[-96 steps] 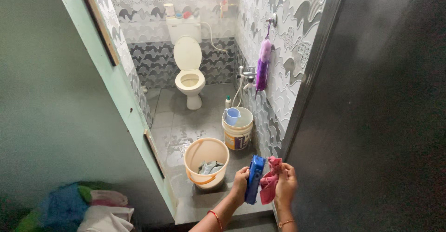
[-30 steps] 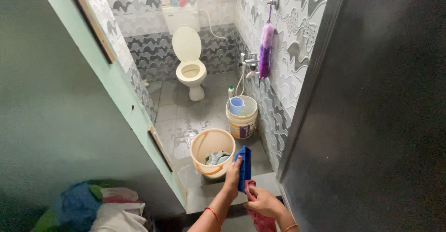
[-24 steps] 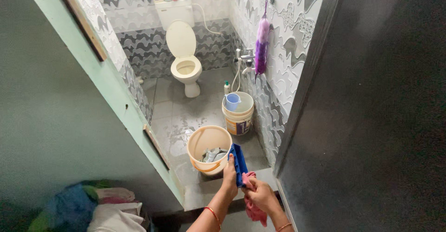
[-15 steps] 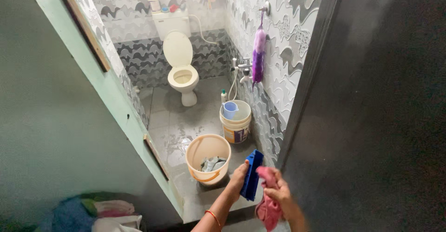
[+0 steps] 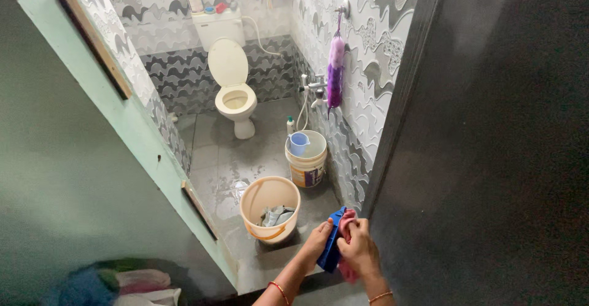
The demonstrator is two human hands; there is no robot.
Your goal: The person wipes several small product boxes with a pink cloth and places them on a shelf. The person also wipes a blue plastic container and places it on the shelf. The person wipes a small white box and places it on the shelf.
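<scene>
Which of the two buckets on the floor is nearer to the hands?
The beige bucket with cloth inside, close by the left hand. The white bucket holding the blue mug stands farther back.

Pink cloth (image 5: 347,244) mostly hidden behind right hand (image 5: 356,249) and blue brush (image 5: 332,244). Brush bristles unseen. Laundry pile (image 5: 116,279) at 7 o'clock blurred, cut by bottom edge. Items on cistern (image 5: 211,24) too small to tell. Beige bucket (image 5: 269,206) contents unclear.

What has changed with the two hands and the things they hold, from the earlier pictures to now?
The right hand with the pink cloth rose from below and now presses the cloth against the blue flat object, covering most of it. The left hand kept its grip on that object. The beige bucket stayed in place.
</scene>
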